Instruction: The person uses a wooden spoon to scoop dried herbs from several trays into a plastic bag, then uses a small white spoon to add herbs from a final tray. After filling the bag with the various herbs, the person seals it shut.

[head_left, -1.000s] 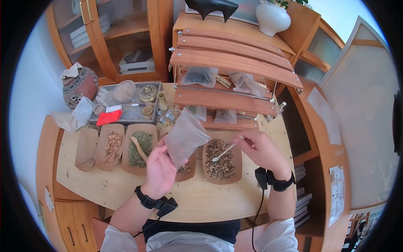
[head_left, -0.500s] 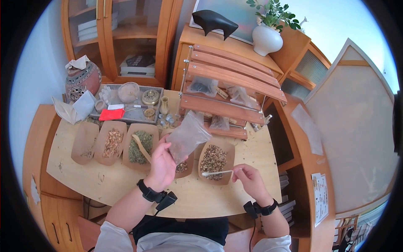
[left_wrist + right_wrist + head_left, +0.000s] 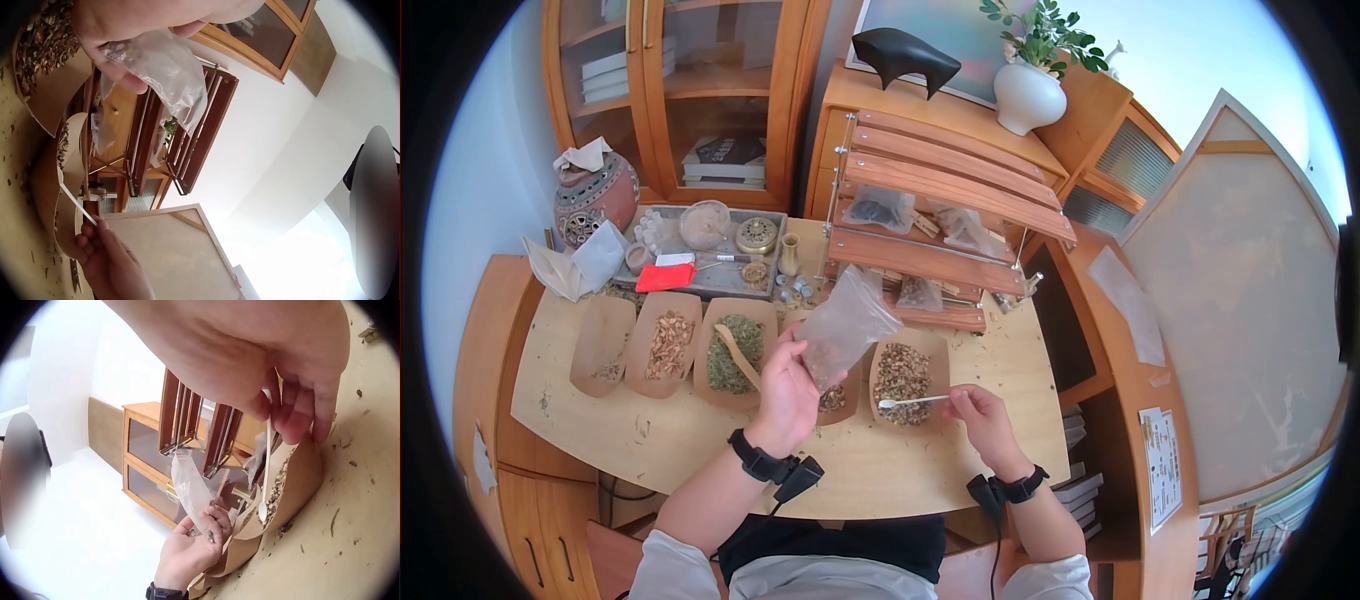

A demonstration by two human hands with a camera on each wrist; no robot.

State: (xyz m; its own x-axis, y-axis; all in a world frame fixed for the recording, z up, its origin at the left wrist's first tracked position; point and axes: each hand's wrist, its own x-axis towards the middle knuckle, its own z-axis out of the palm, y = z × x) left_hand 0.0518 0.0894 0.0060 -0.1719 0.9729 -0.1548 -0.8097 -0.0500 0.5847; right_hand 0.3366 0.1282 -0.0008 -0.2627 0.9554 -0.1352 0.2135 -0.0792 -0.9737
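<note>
My left hand point(image 3: 788, 398) holds up a clear plastic bag point(image 3: 852, 318), its fingers curled round the lower part, where some dark bits show through. Between thumb and fingers, my right hand point(image 3: 985, 428) pinches the handle end of a thin, pale little spoon point(image 3: 922, 401). The spoon's bowl lies low over chopped dried herbs point(image 3: 903, 370) in the rightmost brown paper tray point(image 3: 938, 358). In the right wrist view, the spoon point(image 3: 267, 469) slants down to the herbs, and the bag point(image 3: 190, 481) stands beyond. Another herb tray is partly hidden behind my left hand.
Further left stand paper trays with green leaves point(image 3: 735, 375), orange-brown chips point(image 3: 668, 340) and a few crumbs; a wooden scoop point(image 3: 738, 357) rests in the green ones. Behind them are a grey tray point(image 3: 740, 285) of small vessels and a slatted wooden rack point(image 3: 930, 250) with bagged herbs.
The right hand has come down and nearer the front of the herb tray, turning the spoon from slanted to nearly level. The left hand still holds the bag. The head view has shifted.
</note>
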